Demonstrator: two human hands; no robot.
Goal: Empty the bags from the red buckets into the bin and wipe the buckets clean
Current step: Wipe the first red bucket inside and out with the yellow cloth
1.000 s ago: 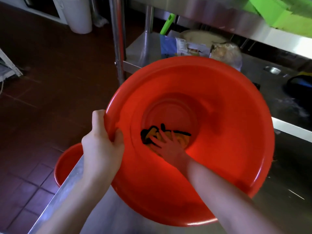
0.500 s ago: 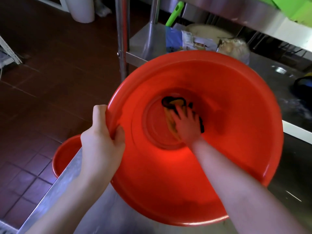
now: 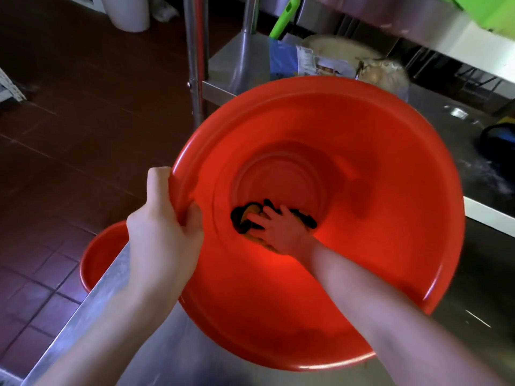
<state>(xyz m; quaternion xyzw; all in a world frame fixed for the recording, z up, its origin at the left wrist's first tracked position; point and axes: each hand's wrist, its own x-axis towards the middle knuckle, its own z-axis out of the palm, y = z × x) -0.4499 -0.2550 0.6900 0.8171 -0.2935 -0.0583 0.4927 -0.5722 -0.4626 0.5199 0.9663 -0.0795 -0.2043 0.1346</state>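
A large red bucket (image 3: 390, 190) is tilted toward me above a steel table. My left hand (image 3: 164, 232) grips its left rim, thumb inside, fingers behind. My right hand (image 3: 281, 229) reaches deep inside and presses a yellow and black cloth (image 3: 245, 218) against the lower left edge of the bucket's bottom. A second red bucket (image 3: 97, 260) sits lower on the floor at the left, partly hidden by the table and my left arm.
The steel table (image 3: 117, 291) edge runs along the lower left. Behind the bucket a steel shelf (image 3: 234, 68) holds bags and a green handle (image 3: 284, 20). A white bin (image 3: 125, 12) stands far left on the dark tiled floor. A dark object (image 3: 498, 143) lies on the right.
My right hand and the cloth have swept from the upper middle of the bucket's bottom back down to its lower left edge. The left hand keeps its grip on the rim.
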